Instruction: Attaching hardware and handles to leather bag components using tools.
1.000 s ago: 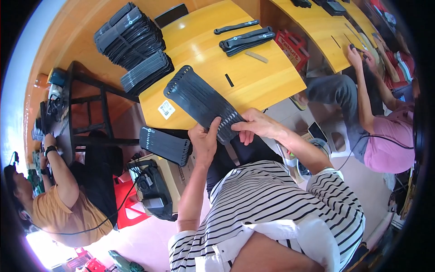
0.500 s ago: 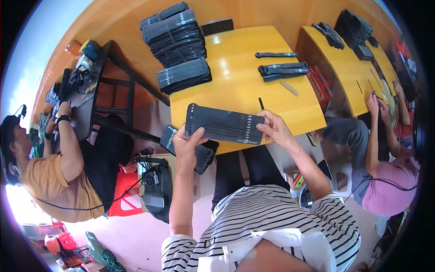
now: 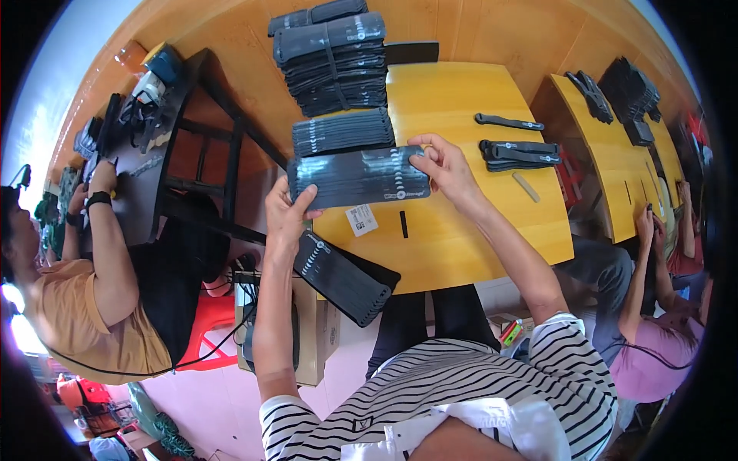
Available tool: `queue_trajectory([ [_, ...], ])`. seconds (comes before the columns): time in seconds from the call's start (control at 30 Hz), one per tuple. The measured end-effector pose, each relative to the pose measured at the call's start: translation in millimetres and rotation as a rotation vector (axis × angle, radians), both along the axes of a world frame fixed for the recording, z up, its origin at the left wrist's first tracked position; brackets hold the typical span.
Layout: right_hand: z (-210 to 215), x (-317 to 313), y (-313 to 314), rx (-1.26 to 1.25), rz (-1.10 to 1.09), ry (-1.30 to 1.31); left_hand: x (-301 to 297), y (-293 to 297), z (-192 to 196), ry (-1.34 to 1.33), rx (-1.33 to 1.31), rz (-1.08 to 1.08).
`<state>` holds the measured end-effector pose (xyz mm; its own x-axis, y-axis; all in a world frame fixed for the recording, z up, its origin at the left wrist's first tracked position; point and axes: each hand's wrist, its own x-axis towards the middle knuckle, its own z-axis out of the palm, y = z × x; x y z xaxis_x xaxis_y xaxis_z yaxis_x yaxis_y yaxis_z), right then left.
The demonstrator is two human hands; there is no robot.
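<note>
I hold a flat black sheet of joined straps (image 3: pixel 354 178) above the yellow table, its ends marked with rows of holes. My left hand (image 3: pixel 287 211) pinches the sheet's left end, thumb on top. At the right end, my right hand (image 3: pixel 450 170) grips the upper corner between thumb and fingers. Just beyond the sheet sits a stack of similar black strap sheets (image 3: pixel 342 131), with a taller strapped bundle (image 3: pixel 330 65) behind it. More sheets (image 3: pixel 342 280) lie at the table's near left corner. A white label (image 3: pixel 362 220) and a short black strip (image 3: pixel 403 224) lie below the sheet.
To the right on the table are a single black strap (image 3: pixel 509 123), a bundle of straps (image 3: pixel 521 155) and a tan flat stick (image 3: pixel 526 187). A dark table (image 3: pixel 146 173) with a seated person stands at left. Others work at another yellow table (image 3: pixel 607 177) at right.
Both hands have carried the strap sheet forward, up against the view of the small stack. The table has shifted right in view, and the white label now shows.
</note>
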<state>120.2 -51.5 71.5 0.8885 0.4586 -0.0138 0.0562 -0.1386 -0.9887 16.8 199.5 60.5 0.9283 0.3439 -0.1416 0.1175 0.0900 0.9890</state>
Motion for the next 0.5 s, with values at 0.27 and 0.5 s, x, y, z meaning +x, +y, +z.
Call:
queue_trajectory([
  [0.27, 9, 30, 12, 0.048, 0.148, 0.022, 28, 31, 6, -0.061, -0.070, -0.007],
  [0.5, 14, 86, 49, -0.126, 0.013, -0.584, 92, 70, 12, -0.325, 0.495, -0.017],
])
